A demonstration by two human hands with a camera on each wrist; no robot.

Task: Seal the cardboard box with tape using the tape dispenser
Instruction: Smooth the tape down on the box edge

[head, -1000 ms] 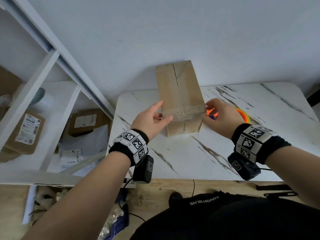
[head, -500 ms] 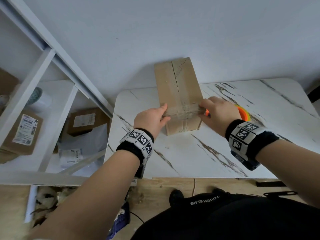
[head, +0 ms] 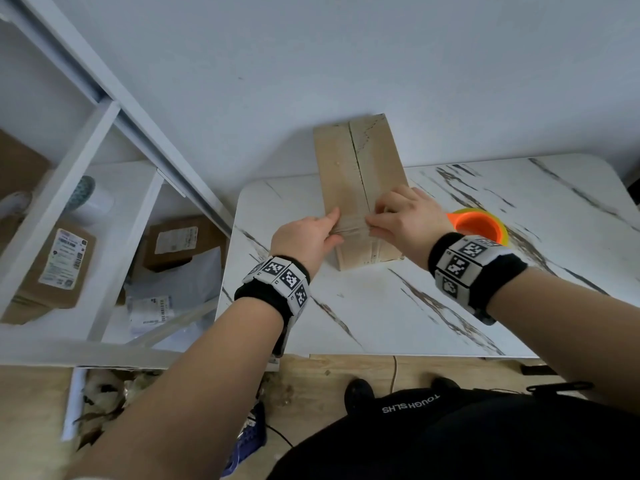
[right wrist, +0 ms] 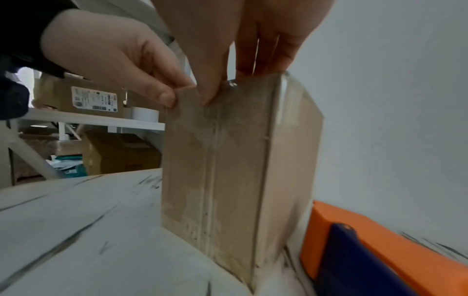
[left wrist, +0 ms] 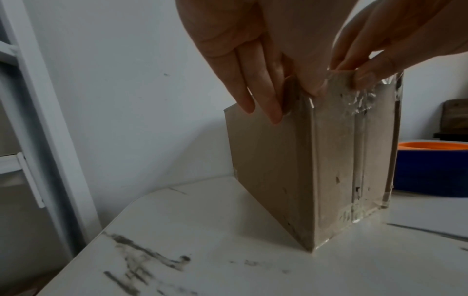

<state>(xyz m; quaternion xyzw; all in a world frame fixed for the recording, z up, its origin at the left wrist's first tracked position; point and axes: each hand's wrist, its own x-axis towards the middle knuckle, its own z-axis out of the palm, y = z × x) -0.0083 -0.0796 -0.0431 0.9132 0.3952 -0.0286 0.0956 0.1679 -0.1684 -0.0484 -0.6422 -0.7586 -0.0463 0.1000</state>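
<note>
On marble-patterned table [head: 398, 317]: cardboard box [head: 360, 168], white wall [head: 346, 64] behind.

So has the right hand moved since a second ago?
Yes. The right hand has left the tape dispenser beside the box and come up onto the box's near top edge, toward the left hand.

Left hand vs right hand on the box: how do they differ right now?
The left hand lies at the cardboard box's left top edge, fingers straight down its side wall. The right hand reaches over from the tape dispenser side, fingers bent onto the top, near the centre seam. Both press at the near end, where clear tape wraps over; neither holds the dispenser.
</note>
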